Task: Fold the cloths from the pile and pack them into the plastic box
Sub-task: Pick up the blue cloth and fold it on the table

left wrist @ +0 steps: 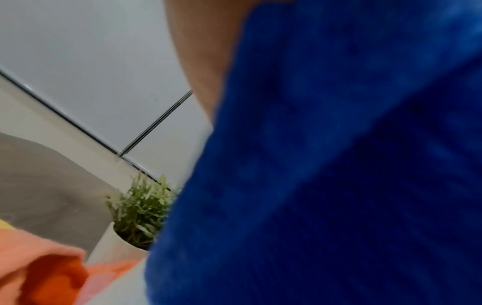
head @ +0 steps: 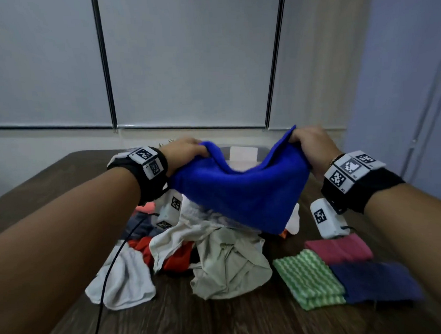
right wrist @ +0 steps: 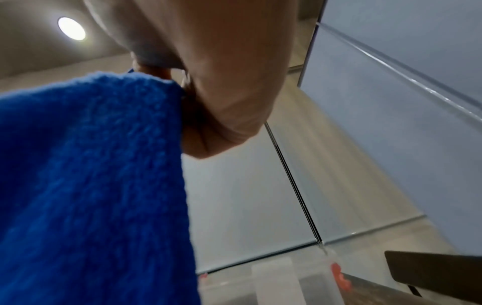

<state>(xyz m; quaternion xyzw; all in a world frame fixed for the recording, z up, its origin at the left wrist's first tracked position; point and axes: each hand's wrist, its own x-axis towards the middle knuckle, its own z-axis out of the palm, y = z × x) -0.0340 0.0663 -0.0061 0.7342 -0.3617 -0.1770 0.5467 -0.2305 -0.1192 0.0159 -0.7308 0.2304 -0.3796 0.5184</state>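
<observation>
Above the pile [head: 193, 247], the blue cloth [head: 241, 191] hangs in the air, sagging in the middle. The left hand [head: 185, 154] has fingers curled round its left edge, and the right hand [head: 313, 149] pinches the right corner, raised a touch higher. Behind the cloth sits the box [head: 241, 154], mostly hidden. On the table [head: 222, 325], right of the pile, three folded cloths lie touching: green striped [head: 307, 277], pink [head: 338, 247], purple [head: 376, 281]. A plant [left wrist: 142, 208] stands at the far left.
</observation>
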